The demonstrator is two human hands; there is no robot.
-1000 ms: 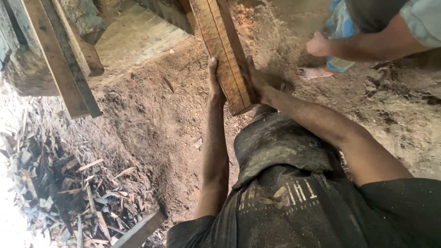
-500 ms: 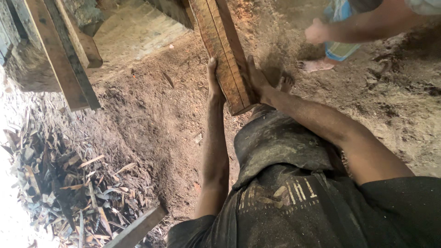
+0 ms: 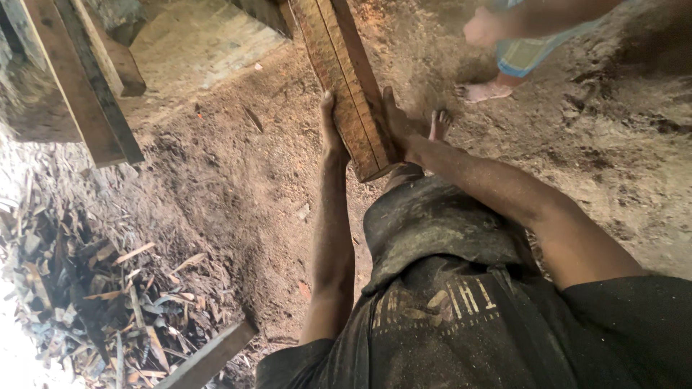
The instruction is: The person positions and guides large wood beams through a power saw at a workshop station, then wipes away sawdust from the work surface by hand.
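Note:
A long reddish wooden plank point(image 3: 346, 79) runs from the top of the view down to its near end in front of my body. My left hand point(image 3: 330, 130) is pressed flat against the plank's left side. My right hand point(image 3: 398, 122) grips its right side near the end. Both arms are stretched forward and the plank is held between the two hands above the dirt floor. My dark, dusty shorts point(image 3: 432, 230) and one bare foot point(image 3: 438, 124) show below the plank.
Another person stands at the top right, with a hand point(image 3: 481, 29) and a bare foot point(image 3: 484, 91) showing. Heavy timber beams point(image 3: 86, 86) lie at the top left. A heap of wood scraps point(image 3: 94, 288) fills the lower left, and a grey board point(image 3: 209, 356) lies near it.
The plank has slid slightly further between my hands and the view has shifted a little. The other person's hand and foot have moved toward the top edge.

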